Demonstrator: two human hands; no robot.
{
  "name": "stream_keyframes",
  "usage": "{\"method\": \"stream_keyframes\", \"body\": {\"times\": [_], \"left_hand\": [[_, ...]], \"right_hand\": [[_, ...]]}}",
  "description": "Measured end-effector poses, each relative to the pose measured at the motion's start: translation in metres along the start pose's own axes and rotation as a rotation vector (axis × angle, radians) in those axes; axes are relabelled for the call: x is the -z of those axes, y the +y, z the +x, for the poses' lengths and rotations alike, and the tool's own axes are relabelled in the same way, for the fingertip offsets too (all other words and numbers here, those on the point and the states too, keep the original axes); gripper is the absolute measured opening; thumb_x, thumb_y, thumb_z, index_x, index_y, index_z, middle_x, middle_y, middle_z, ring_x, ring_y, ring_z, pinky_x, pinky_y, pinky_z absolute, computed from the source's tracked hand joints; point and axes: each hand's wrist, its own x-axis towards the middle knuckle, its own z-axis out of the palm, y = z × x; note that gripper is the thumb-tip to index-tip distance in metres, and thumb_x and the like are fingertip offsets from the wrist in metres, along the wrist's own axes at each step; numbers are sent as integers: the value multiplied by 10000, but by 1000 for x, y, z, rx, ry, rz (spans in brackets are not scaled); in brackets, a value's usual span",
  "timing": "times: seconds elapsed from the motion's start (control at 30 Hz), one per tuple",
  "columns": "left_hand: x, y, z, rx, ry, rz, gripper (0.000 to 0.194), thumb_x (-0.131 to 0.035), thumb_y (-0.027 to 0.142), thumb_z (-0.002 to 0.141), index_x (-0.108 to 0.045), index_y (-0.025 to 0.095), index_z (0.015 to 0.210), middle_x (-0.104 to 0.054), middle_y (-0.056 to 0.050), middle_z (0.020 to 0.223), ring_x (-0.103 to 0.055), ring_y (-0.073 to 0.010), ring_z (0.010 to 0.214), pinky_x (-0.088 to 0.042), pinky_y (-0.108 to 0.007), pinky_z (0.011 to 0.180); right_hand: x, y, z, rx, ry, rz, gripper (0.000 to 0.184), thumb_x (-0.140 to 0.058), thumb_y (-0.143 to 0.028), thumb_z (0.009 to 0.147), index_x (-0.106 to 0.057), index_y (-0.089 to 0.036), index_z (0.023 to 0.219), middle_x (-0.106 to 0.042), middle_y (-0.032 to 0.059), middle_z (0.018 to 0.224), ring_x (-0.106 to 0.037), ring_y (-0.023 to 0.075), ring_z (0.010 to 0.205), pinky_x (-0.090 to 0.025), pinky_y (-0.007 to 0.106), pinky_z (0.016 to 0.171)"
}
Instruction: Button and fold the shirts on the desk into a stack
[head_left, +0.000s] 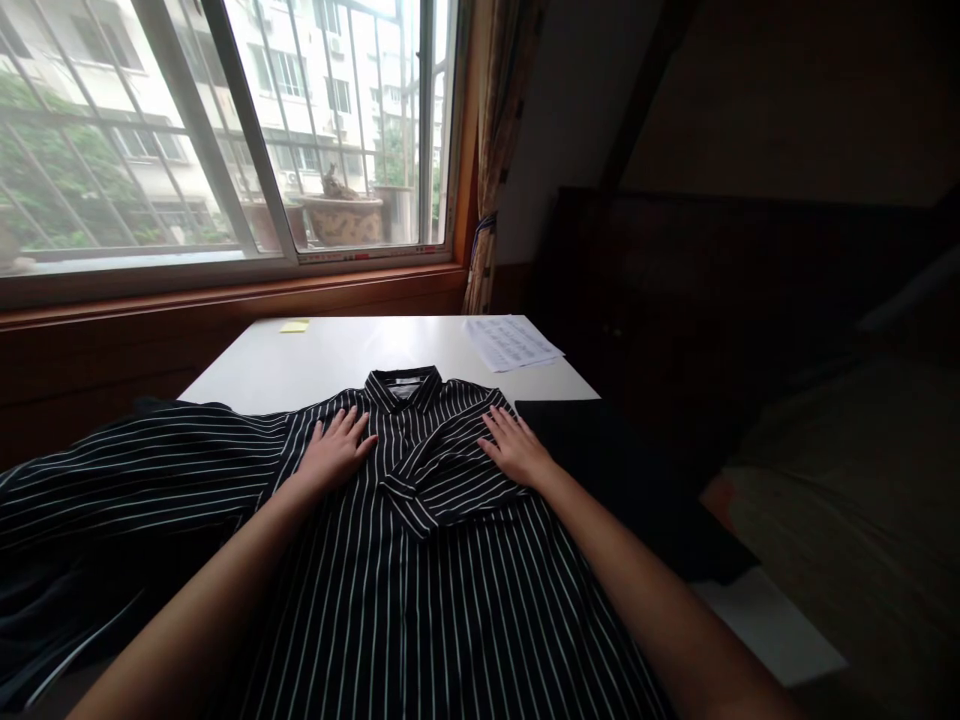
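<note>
A black shirt with thin white stripes [420,590] lies spread on a white table [337,355], collar at the far end. One sleeve is folded across the chest; the other trails off the table to the left. My left hand [335,450] lies flat on the shirt left of the collar, fingers spread. My right hand [516,445] lies flat on the right shoulder area, fingers stretched out. Neither hand holds anything.
A printed paper sheet [511,342] and a yellow sticky note [294,326] lie at the table's far end. A dark cloth [600,440] sits beside the shirt on the right. A barred window [225,130] is behind; a bed [847,480] is to the right.
</note>
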Motion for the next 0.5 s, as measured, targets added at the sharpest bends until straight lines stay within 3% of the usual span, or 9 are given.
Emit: {"method": "stream_keyframes", "body": {"times": [0.13, 0.3, 0.43, 0.5], "left_hand": [[4, -31, 20, 187, 10, -2, 763, -152, 647, 963, -239, 198, 1573, -139, -91, 1654, -110, -302, 1528, -134, -607, 1195], [4, -62, 18, 356, 28, 5, 835, -126, 645, 947, -260, 92, 1558, -148, -175, 1641, -125, -356, 1517, -152, -668, 1164], [7, -62, 11, 380, 51, 23, 831, -161, 635, 949, -284, 72, 1547, -150, -194, 1636, -129, -376, 1513, -133, -693, 1154], [10, -51, 13, 280, 105, 51, 770, -189, 578, 970, -297, 75, 1542, -137, -195, 1639, -114, -384, 1514, -108, -700, 1150]], "right_hand": [[-2, 1, 1, -6, 1, -6, 763, -150, -665, 983, -252, -195, 1574, -120, 45, 1661, -95, 216, 1531, -80, 430, 1237], [-2, 0, -3, -33, 0, 3, 799, -126, -686, 973, -245, -175, 1576, -131, 58, 1658, -99, 216, 1530, -83, 421, 1236], [8, -3, 0, -54, -15, 26, 805, -154, -675, 977, -312, -132, 1551, -202, 98, 1641, -150, 249, 1521, -105, 447, 1228], [15, -9, 10, -60, 25, 44, 774, -152, -623, 998, -341, -98, 1534, -246, 122, 1626, -172, 253, 1515, -85, 450, 1227]]}}
